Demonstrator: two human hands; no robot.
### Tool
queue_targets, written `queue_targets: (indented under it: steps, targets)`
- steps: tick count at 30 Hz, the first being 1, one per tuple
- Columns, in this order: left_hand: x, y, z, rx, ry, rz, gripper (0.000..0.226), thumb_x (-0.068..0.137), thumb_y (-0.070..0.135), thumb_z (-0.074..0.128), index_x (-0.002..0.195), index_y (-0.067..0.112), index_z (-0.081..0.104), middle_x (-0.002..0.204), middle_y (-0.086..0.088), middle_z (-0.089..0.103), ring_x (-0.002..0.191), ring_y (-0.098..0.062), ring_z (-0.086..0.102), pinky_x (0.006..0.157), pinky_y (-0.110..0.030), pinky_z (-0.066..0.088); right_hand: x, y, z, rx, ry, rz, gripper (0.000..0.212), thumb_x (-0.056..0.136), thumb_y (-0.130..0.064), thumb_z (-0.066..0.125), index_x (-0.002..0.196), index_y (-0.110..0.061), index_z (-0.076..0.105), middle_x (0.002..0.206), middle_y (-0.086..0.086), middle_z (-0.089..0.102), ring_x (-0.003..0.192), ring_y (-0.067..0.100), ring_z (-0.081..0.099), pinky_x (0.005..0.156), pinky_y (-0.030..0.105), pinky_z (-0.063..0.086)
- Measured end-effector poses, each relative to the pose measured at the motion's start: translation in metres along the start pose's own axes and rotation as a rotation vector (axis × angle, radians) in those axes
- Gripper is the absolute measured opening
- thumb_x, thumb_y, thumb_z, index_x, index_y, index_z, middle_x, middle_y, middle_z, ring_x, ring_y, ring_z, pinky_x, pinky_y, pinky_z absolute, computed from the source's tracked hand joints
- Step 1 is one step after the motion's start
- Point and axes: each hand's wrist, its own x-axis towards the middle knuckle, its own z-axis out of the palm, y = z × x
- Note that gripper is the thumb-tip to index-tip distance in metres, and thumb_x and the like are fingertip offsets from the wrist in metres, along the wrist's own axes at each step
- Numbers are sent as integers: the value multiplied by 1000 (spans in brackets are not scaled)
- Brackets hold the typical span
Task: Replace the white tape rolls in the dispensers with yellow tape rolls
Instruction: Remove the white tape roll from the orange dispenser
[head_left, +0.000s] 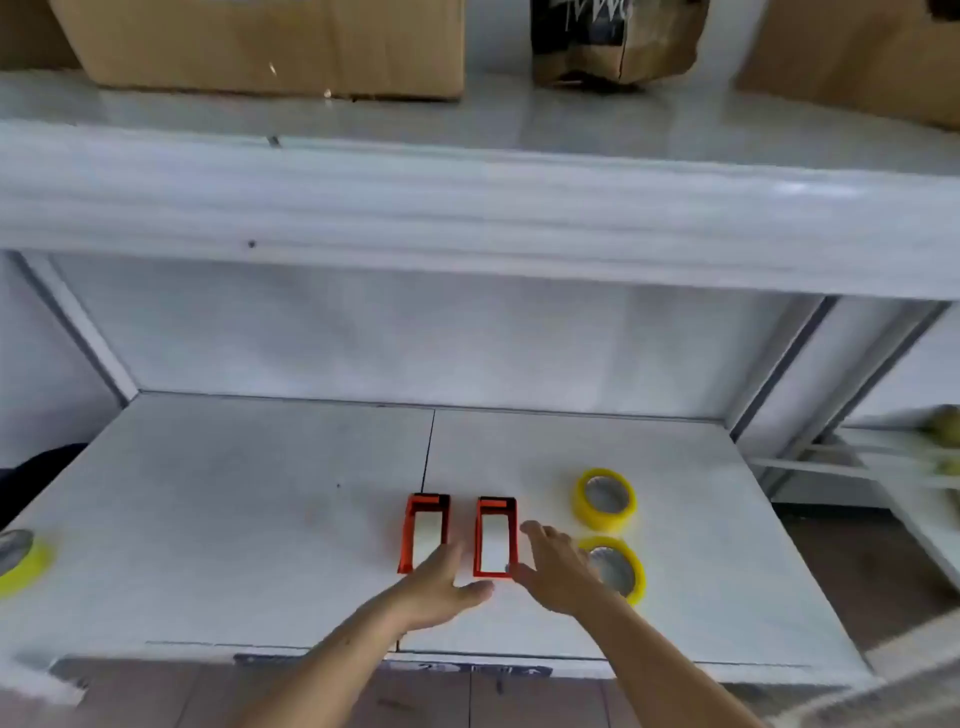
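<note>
Left hand (441, 579): open and empty, fingers loosely together and pointing away from the person, thumb splayed toward the right; it grips nothing.
Right hand (556, 569): also open and empty, fingers a little spread and slightly curled, palm down.
Right dispenser (495, 538): orange frame lying flat on the white shelf (260, 545), in the gap between the two hands; its near end sits just off the left thumb tip and beside the right hand's thumb. In my judgement the hands flank it so as to take it from both sides.
Left dispenser (423, 532): the same orange frame, parallel to the first, its near end partly hidden under the left fingertips; whether they touch it I cannot tell.
White rolls: a pale white patch shows inside each frame, so both appear not yet swapped; the blur hides any detail.
Near yellow roll (623, 569): lies flat just beyond the right hand's outer edge, partly covered by it, placed within easy reach for the refill.
Far yellow roll (605, 499): flat, past the right fingertips and to their right, apart from the hand.
Third yellow roll (21, 564): at the shelf's left edge, well apart from the left fingers.
Step, as judged: starting on the right dispenser, white roll still to come out.
</note>
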Motion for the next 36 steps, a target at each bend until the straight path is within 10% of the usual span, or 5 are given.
queue_targets:
  steps: [7,13,24,36]
  targets:
    - [79,-58,50,-41,156,42,92,91,42,59,153,15,-2,164,-4,6,150,-22,12,119,-38,20,60,19,86,310,91,58,41,95,-41,53,120,-8,49,126,17,59,114,33,56,83,33,41]
    - [114,-95,71,-46,306,283,64,88,28,67,143,25,34,145,4,45,135,-14,42,102,-23,33,76,25,115,426,238,-51,28,99,-31,51,74,-21,46,82,3,58,81,22,50,53,27,29]
    - [123,-119,104,-199,519,362,48,81,20,74,117,30,45,117,2,61,109,-23,63,95,-39,52,64,25,140,578,246,-106,15,97,-27,52,90,-14,56,91,12,62,85,30,58,73,38,46]
    - [148,-125,118,-197,726,259,57,61,22,87,111,11,61,101,2,73,94,-12,68,77,-15,46,89,29,118,702,304,-170,28,98,-31,52,72,-22,53,80,1,58,80,22,51,68,30,41]
